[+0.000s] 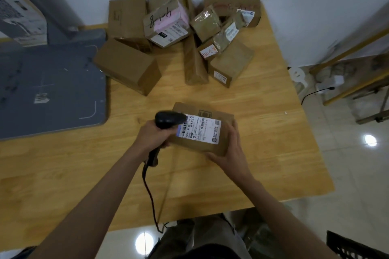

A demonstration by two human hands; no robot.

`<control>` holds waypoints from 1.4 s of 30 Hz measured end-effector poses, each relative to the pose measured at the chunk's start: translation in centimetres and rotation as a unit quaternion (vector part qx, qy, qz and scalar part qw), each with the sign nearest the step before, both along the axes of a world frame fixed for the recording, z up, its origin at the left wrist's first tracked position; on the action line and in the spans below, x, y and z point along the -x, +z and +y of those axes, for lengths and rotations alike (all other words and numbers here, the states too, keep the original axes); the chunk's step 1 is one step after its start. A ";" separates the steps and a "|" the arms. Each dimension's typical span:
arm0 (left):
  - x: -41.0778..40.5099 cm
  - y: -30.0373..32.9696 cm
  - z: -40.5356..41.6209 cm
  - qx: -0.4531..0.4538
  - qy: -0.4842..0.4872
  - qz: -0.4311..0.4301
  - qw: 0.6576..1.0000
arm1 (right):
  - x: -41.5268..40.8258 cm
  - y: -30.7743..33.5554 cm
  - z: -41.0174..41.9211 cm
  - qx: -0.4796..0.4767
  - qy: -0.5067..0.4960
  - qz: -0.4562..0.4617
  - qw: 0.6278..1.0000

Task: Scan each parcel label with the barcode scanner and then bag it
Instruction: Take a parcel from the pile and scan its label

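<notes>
A brown cardboard parcel [212, 145] lies on the wooden table [273, 153] in front of me, its white shipping label [202, 131] facing up. My left hand [152, 134] grips the handle of a black barcode scanner [168, 120], whose head hangs over the label's left end. The scanner's black cable [148, 191] runs down toward the table's near edge. My right hand [229, 149] holds the parcel's right and near side, fingers curled around its edge.
A pile of several brown parcels [181, 33] sits at the far side of the table against the wall. A grey flat platform [52, 84] covers the table's left part. A black crate corner [353, 246] shows at the lower right on the floor.
</notes>
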State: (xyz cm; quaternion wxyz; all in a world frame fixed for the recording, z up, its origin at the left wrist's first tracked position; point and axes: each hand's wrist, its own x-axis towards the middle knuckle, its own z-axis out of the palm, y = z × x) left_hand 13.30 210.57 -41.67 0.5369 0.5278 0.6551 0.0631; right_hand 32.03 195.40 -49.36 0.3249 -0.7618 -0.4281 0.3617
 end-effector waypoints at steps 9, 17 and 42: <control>-1.4 0.1 -0.1 0.033 -0.021 -0.028 0.999 | -3.7 -0.1 1.0 0.057 -0.192 0.203 0.959; -3.6 1.1 -2.0 0.032 -0.122 -0.052 0.991 | -4.8 2.3 -4.9 0.036 -0.238 0.285 0.928; -7.3 -0.5 -32.8 0.046 -0.595 0.003 0.802 | 15.9 1.5 -44.5 -0.043 -0.650 0.375 0.660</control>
